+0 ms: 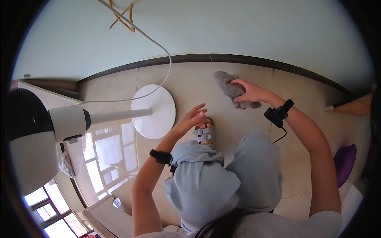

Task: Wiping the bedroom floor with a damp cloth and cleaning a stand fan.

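My right hand (pixel 250 91) grips a grey fluffy cloth (pixel 227 86), which lies on the tiled floor (pixel 190 77) a little way from the wall. Its thumb and fingers are bent over the cloth's near part. My left hand (pixel 194 117) hovers beside my sandal (pixel 205 134), empty, with its fingers apart. To the left of that hand is the round white base (pixel 157 119) of a standing appliance, probably a fan. I am crouching, and my knees in light blue trousers (pixel 205 175) fill the lower middle.
A white pole (pixel 120 116) joins the base to the black-and-white appliance head (pixel 34 142) at left. Its white cable (pixel 162 47) hangs in front of the pale wall (pixel 238 26). The dark skirting (pixel 238 59) runs along the wall's foot. A purple basin (pixel 345 165) stands at right.
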The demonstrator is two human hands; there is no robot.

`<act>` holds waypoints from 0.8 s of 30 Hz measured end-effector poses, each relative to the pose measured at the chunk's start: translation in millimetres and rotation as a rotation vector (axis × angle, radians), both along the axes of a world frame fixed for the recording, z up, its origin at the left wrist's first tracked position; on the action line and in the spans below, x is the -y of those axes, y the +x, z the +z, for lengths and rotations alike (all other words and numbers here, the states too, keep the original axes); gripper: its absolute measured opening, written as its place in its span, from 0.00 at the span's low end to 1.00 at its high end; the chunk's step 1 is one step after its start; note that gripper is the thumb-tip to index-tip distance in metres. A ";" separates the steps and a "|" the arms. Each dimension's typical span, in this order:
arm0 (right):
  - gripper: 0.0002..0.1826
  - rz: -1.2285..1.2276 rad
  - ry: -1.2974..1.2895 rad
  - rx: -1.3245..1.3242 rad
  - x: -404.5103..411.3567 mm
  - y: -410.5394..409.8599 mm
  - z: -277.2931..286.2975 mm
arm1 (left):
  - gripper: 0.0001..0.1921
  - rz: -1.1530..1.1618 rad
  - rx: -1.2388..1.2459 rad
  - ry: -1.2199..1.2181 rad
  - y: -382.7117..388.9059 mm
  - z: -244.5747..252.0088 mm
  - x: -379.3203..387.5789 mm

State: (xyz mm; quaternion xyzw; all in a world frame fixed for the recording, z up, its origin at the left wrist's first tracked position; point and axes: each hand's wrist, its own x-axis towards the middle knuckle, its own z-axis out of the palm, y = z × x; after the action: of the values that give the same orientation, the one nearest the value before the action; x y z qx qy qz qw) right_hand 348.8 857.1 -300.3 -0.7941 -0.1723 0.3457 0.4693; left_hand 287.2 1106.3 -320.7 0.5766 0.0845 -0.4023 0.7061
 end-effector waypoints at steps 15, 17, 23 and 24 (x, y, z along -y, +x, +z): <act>0.25 -0.819 -0.062 -0.330 200.0 -97.0 4.0 | 0.26 1.228 0.286 0.428 226.6 -98.2 -58.8; 0.24 -0.878 -0.060 -0.340 206.7 -119.7 8.4 | 0.31 1.099 0.516 0.541 260.2 -123.0 -138.4; 0.22 -0.986 -0.121 -0.351 224.9 -164.1 2.8 | 0.31 0.666 0.573 0.996 283.4 -145.9 -215.3; 0.22 -1.021 -0.161 -0.359 234.2 -180.4 9.2 | 0.29 0.613 0.668 1.116 267.0 -154.9 -157.3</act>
State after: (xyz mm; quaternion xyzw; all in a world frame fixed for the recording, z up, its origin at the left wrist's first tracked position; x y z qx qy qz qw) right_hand 168.3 622.9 -291.0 -0.7387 0.3448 0.2163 0.5373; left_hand 554.3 1263.5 -475.6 0.8941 0.2150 0.1154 0.3755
